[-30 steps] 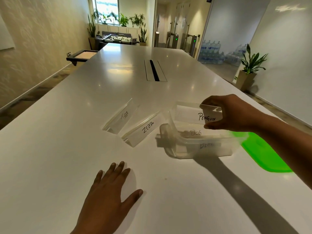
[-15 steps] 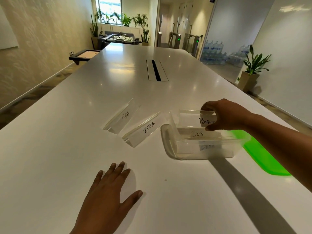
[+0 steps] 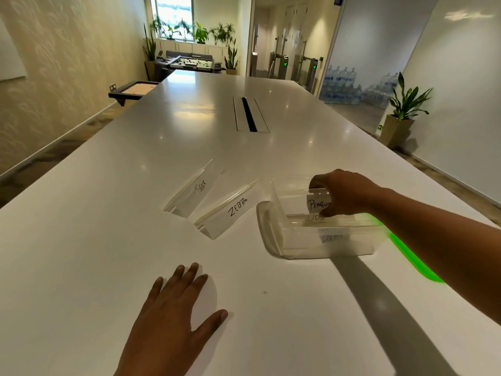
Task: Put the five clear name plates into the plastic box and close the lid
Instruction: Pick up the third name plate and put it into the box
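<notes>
- Since a second ago the PENGUIN plate point(image 3: 317, 203) has sunk from above the plastic box point(image 3: 273, 234) to down between its walls. The right hand point(image 3: 349, 195) pinches its right end.
- The left hand point(image 3: 173, 316) lies flat on the white table point(image 3: 81, 240), fingers spread, holding nothing.
- The TIGER plate point(image 3: 195, 192) and, right of it, the ZEBRA plate point(image 3: 230, 213) stand on the table just left of the box, outside it.
- Inside the box a DOG plate point(image 3: 315, 217) sits below the PENGUIN one. A third plate point(image 3: 332, 238) by the front wall is blurred, its label perhaps "DEER".
- The green lid point(image 3: 406, 253) lies just right of the box, partly hidden by the forearm.
</notes>
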A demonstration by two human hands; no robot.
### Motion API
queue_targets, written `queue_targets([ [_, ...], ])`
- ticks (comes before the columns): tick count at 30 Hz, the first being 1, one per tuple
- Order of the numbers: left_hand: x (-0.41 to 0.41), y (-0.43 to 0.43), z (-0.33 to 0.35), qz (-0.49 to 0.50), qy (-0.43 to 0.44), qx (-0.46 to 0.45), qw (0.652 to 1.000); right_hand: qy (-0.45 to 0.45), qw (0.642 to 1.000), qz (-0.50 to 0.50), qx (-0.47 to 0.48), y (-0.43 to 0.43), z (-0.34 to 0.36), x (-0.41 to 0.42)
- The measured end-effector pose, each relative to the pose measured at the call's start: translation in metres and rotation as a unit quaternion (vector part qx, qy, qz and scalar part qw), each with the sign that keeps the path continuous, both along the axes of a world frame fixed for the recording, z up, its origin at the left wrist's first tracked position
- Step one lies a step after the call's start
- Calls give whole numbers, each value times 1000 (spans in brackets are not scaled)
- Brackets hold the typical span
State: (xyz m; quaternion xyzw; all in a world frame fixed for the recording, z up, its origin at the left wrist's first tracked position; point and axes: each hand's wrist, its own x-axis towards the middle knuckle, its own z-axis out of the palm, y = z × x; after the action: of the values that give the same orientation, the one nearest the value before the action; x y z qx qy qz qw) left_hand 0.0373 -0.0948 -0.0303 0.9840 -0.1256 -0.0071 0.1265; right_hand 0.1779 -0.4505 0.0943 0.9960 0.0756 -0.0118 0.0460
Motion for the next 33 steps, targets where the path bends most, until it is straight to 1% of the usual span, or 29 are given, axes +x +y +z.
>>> queue_targets([
  [8, 1, 0, -1, -2, 6, -4, 1000, 21, 1000, -5, -19, 3, -7, 7],
  [24, 2, 1, -5, 3, 2, 10, 1000, 45, 999, -2, -14, 3, -15, 12],
  [33, 0, 0, 0, 4, 6, -3, 1000, 52, 999, 8, -15, 4, -19, 14],
])
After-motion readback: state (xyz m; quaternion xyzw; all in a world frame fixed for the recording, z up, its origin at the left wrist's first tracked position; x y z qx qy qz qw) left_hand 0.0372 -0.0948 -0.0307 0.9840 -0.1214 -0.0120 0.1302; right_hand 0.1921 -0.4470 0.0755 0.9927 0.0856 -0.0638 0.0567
